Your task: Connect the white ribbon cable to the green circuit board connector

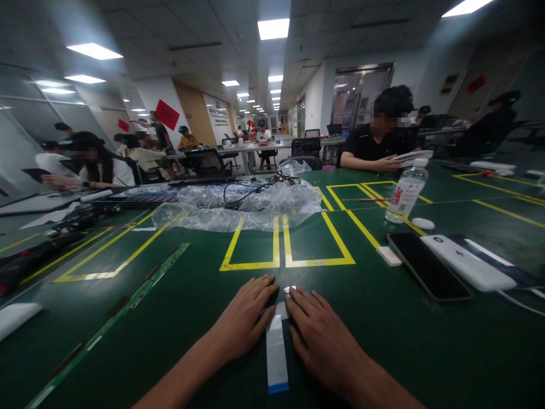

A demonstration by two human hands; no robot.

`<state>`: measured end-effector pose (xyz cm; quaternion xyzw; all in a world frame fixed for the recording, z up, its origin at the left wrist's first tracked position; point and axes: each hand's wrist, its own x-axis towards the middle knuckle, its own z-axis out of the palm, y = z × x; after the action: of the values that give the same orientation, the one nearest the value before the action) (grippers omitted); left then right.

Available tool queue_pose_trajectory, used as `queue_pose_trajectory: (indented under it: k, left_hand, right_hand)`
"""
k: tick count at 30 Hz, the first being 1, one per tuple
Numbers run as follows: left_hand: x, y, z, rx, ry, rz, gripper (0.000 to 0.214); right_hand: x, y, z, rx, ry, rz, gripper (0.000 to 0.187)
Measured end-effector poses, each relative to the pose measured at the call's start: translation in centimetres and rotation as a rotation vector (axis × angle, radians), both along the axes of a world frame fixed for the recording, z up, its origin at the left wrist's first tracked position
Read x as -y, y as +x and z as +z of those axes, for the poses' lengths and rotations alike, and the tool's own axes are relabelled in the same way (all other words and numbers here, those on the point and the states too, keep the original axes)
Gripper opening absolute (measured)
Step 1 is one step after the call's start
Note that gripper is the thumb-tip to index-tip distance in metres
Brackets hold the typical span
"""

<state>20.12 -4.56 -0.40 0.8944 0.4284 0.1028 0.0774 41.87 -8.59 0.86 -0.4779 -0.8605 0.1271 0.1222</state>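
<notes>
A white flat ribbon cable (277, 355) with a blue strip at its near end lies on the green table between my hands. My left hand (246, 313) rests left of it, fingers stretched out flat, with the thumb tip at the cable's edge. On the other side, my right hand (317, 328) lies palm down with its fingers extended. Its fingertips rest at a small white piece (289, 290) just beyond the cable's far end. Whether that piece belongs to the cable is partly hidden by the fingers.
A long green circuit board strip (140, 292) lies at left. Clear plastic wrap (238, 204) with black cables is ahead. A black phone (428, 267), a white power bank (468, 264) and a bottle (406, 193) stand at right. A co-worker (378, 136) sits across the table.
</notes>
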Motion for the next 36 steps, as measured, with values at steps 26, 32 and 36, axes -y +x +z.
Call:
queue_pose_trajectory:
  k: [26, 32, 36]
  left_hand:
    - [-5.8, -21.7, 0.5, -0.317, -0.248, 0.937, 0.064]
    - [-6.2, -21.2, -0.3, -0.314, -0.257, 0.893, 0.056]
    - [-6.2, -20.4, -0.4, -0.3, -0.217, 0.833, 0.057]
  right_hand:
    - [0.0, 0.0, 0.8, 0.056, -0.057, 0.003, 0.053]
    - [0.0, 0.0, 1.0, 0.079, -0.071, 0.01, 0.054]
    - [0.0, 0.1, 0.9, 0.051, -0.063, 0.009, 0.053]
